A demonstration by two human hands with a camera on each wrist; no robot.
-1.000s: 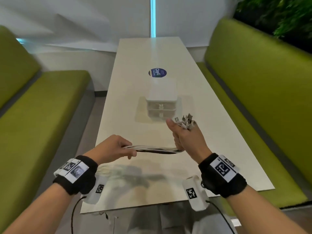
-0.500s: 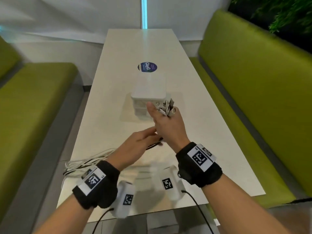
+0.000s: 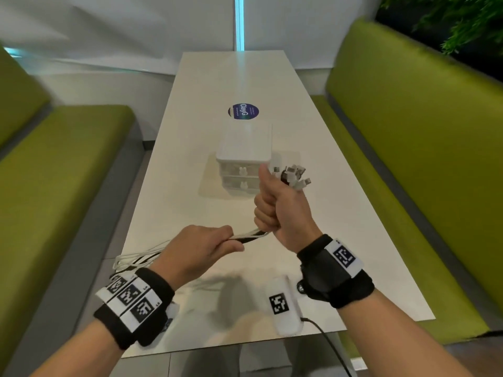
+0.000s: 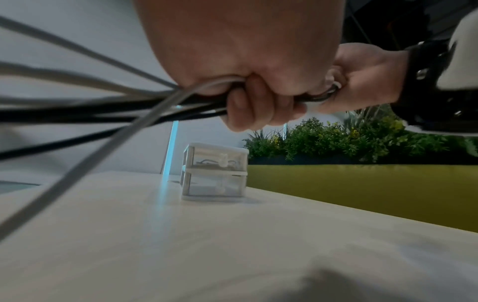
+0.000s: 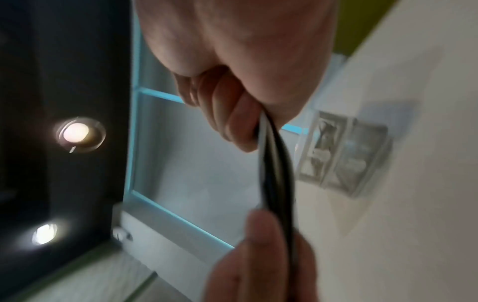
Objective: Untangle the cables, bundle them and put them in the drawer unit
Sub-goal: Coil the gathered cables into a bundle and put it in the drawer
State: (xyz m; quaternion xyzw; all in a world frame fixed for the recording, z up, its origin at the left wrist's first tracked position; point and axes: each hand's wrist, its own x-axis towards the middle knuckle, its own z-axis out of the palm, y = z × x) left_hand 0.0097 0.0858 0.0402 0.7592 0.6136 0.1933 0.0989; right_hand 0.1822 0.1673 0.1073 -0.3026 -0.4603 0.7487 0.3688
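Observation:
My right hand grips a bunch of white and black cables upright in its fist, and their plug ends stick out above it. My left hand holds the same cables lower down, fingers curled round them. Slack loops trail off the table's left edge. In the right wrist view the cables run taut between both hands. The small white two-drawer unit stands just beyond my right hand, both drawers closed; some cables show through its clear upper drawer.
The long white table carries a round blue sticker behind the drawer unit. Green benches run along both sides. A white wall stands at the far end, with plants at the upper right.
My left hand has slid back along the cables, away from my right hand, pulling them straight. The right hand has stayed raised in front of the drawer unit.

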